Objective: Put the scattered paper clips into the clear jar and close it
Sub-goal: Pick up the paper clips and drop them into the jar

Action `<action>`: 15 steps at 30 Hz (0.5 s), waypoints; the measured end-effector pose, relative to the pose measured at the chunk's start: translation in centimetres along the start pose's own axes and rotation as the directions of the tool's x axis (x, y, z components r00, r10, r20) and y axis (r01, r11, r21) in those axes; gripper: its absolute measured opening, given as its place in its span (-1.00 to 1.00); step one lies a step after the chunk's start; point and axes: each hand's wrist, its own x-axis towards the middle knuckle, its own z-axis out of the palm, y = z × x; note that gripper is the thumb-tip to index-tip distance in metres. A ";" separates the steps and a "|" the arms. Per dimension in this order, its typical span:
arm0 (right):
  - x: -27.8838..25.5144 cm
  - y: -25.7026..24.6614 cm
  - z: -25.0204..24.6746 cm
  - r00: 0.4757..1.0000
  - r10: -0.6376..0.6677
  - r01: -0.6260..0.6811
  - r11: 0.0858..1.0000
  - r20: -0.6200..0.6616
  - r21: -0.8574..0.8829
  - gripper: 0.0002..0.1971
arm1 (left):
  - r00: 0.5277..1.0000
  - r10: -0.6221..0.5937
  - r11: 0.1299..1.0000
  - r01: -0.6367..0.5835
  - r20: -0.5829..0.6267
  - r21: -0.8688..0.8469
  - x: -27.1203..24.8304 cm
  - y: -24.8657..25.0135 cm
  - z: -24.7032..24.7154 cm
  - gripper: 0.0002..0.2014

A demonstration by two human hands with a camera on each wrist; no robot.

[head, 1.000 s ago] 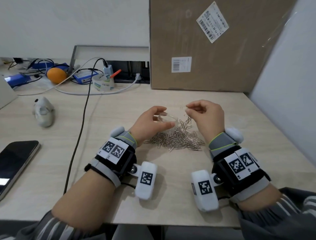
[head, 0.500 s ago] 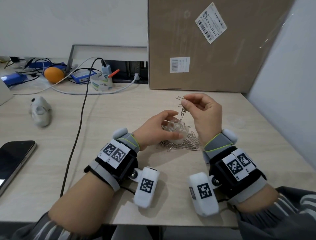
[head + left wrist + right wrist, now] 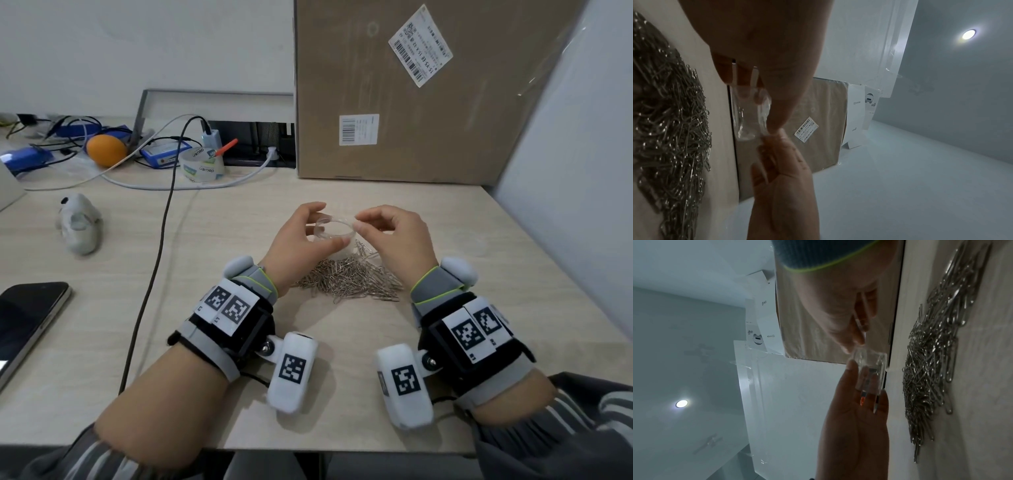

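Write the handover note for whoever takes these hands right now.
Left hand: grips the jar, held just above the desk.
Right hand: fingertips pinched at the jar's rim; whether a clip is between them cannot be told.
Clips: nearly all in a pile on the desk, in front of the jar.
Done: jar open. Contents unclear.
Left: load the pile, close the jar. No lid in view.
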 end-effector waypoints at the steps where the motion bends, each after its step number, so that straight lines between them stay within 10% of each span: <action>1: 0.0 0.2 0.1 0.999 0.021 -0.019 0.998 0.038 -0.056 -0.91 | 1.000 0.000 1.000 0.001 -0.027 0.017 0.1 -0.1 -0.1 -0.34; 15: -0.6 0.2 0.2 0.895 0.180 0.032 0.886 0.408 -0.462 -0.60 | 0.993 -0.058 0.997 0.063 -0.103 0.045 0.3 -0.2 -0.4 -0.38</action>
